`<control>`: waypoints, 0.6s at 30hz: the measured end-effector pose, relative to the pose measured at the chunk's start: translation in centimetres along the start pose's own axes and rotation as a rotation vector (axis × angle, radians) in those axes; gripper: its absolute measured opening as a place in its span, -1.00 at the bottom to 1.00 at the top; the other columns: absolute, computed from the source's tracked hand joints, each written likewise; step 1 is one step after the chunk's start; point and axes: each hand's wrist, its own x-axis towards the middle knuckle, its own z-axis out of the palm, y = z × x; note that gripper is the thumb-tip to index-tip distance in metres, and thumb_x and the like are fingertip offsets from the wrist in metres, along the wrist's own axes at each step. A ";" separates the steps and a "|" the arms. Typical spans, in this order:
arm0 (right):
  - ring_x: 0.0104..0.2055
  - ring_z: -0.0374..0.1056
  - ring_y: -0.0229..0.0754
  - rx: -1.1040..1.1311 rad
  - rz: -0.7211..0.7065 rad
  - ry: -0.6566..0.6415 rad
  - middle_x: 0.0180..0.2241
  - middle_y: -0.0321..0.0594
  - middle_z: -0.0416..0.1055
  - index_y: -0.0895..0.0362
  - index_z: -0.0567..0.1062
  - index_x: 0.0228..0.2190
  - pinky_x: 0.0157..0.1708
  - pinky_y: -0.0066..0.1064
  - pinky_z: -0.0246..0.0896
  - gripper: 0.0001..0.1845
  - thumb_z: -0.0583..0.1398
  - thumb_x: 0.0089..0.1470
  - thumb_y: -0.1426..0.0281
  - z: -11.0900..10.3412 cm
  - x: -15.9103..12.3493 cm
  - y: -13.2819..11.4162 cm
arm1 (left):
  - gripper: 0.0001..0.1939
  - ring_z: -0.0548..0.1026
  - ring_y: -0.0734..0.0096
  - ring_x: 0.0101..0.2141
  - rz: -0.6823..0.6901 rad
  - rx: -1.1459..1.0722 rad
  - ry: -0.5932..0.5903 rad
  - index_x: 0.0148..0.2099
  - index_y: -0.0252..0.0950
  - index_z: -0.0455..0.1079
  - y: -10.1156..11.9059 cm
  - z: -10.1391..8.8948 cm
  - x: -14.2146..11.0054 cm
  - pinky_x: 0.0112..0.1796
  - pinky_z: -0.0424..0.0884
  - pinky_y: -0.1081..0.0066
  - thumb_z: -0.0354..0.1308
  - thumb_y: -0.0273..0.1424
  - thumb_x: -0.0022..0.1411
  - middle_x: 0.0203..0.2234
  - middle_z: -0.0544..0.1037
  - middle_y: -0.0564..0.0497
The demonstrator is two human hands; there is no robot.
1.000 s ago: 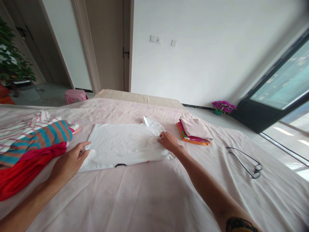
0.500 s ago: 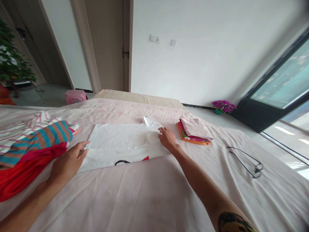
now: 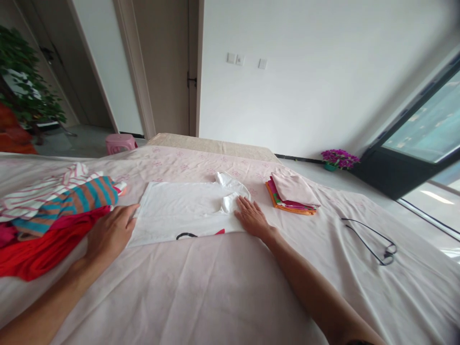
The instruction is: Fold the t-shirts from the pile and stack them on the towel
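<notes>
Folded: a stack is sitting squared off on the sheet, seemingly finished.
Unfolded: a loose pile is lying at the left, apparently not yet dealt with.
Shirt: the white shirt is lying flat on the sheet between pile and stack, seemingly part-folded; its right end is showing rumples, and a black and red print is showing along the near edge.
Left hand: the left hand is resting at the shirt's left edge; whether its fingers are pinching the cloth, the inspector cannot tell.
Right hand: the right hand is lying palm down at the shirt's right end, fingers extended, slightly apart, touching the rumpled cloth and clamping nothing.
</notes>
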 end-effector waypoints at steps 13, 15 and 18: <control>0.41 -0.13 0.03 0.033 -0.190 0.068 0.38 -0.04 -0.05 0.19 0.08 0.35 0.36 -0.02 -0.22 -0.36 -0.09 0.36 0.17 0.7 -2.0 -2.9 | -0.43 0.12 0.16 0.33 0.604 -0.125 -0.240 0.38 -0.13 0.12 8.9 3.3 -1.4 0.28 0.10 0.05 -0.10 -0.11 0.41 0.34 0.20 -0.06; 0.42 -0.15 0.03 0.028 -0.180 0.070 0.38 -0.04 -0.06 0.19 0.09 0.34 0.36 -0.02 -0.23 -0.35 -0.08 0.35 0.15 1.0 -1.8 -2.1 | -0.40 0.08 0.10 0.35 0.600 -0.046 -0.243 0.40 -0.05 0.06 8.0 3.6 -1.6 0.28 0.06 -0.01 -0.09 -0.06 0.39 0.37 0.14 -0.06; 0.43 -0.17 0.01 0.013 -0.141 0.051 0.38 -0.04 -0.08 0.20 0.08 0.35 0.36 -0.06 -0.24 -0.33 -0.09 0.35 0.11 0.9 -1.6 -0.9 | -0.38 0.06 0.10 0.35 0.520 0.043 -0.202 0.41 -0.03 0.04 5.2 3.6 -2.1 0.28 0.02 -0.01 -0.09 -0.04 0.37 0.38 0.10 -0.06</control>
